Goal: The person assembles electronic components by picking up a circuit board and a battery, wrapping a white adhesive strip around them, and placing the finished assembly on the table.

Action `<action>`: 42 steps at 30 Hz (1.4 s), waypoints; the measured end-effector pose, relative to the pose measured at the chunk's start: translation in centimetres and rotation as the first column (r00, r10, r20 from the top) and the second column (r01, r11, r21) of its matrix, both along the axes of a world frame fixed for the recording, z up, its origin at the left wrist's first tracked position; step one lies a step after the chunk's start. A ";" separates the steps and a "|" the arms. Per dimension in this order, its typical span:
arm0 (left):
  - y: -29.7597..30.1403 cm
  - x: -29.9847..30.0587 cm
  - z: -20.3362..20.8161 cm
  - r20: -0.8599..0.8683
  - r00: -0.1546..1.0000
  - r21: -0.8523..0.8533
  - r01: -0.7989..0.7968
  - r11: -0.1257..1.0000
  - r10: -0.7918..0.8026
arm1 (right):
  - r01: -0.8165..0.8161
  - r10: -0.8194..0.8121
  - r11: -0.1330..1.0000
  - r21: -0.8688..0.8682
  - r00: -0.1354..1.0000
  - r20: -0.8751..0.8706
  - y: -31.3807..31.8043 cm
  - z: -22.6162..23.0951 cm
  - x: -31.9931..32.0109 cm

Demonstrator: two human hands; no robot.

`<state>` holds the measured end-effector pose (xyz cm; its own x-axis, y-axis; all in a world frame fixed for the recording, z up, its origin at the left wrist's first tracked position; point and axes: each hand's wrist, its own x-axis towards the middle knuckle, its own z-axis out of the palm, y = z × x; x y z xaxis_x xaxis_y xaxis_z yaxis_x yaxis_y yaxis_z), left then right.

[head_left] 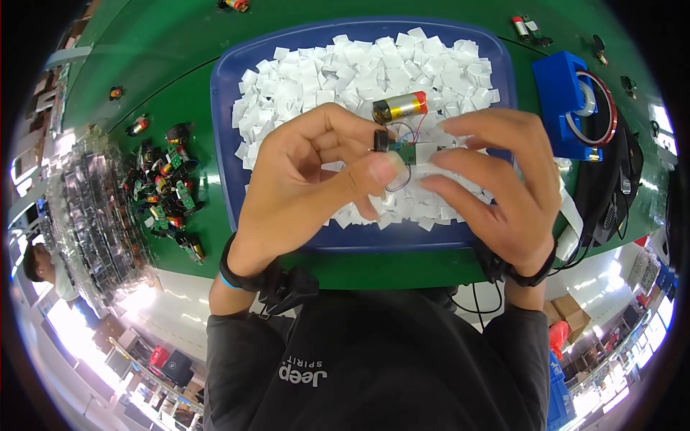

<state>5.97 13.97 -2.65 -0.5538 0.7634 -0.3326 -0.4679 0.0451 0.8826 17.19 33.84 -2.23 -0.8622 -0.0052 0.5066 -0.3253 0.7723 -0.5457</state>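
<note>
Fine-wire strain risk: cylindrical battery (399,107) at frame centre.
Left hand (305,176) pinches attached black end piece (381,140); right hand (507,183) spread wide; a snag could tear thin wires (422,126).

The left fingers (387,167) hide part of the small black piece (382,140) from me, and I find the thin wires (407,136) too fine to trace. White squares (374,65) cover the bottom of the blue tray (222,136).
</note>
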 end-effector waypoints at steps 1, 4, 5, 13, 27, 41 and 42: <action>0.1 0.2 0.2 -0.009 1.000 -0.020 -0.003 1.000 0.003 | 0.001 -0.001 1.000 0.009 1.000 -0.016 -0.2 -0.4 0.0; 0.3 0.5 0.5 -0.026 1.000 -0.060 -0.008 0.998 0.007 | 0.015 -0.015 1.000 0.008 1.000 -0.004 -0.6 -0.5 -0.1; 0.3 0.5 0.6 -0.070 0.998 -0.067 0.001 0.998 -0.006 | 0.028 -0.028 1.000 -0.002 0.999 0.023 -0.6 -0.4 -0.2; 0.3 1.1 0.7 -0.365 0.930 -0.130 -0.009 0.991 -0.039 | 0.326 -0.252 0.879 -0.348 0.937 0.241 0.2 -0.5 0.3; 0.3 1.5 0.0 -0.646 0.754 -0.192 -0.013 0.981 -0.117 | 0.031 0.035 0.948 -0.317 0.979 0.200 -0.7 -0.5 0.1; 0.1 0.2 0.5 0.263 0.961 0.128 0.055 0.990 -0.088 | -0.187 0.201 0.954 -0.236 0.979 0.037 -0.6 -0.7 -0.1; 0.3 0.5 0.7 0.191 0.979 0.094 0.056 0.994 -0.073 | -0.178 0.191 0.954 -0.242 0.981 0.029 -0.7 -0.8 -0.1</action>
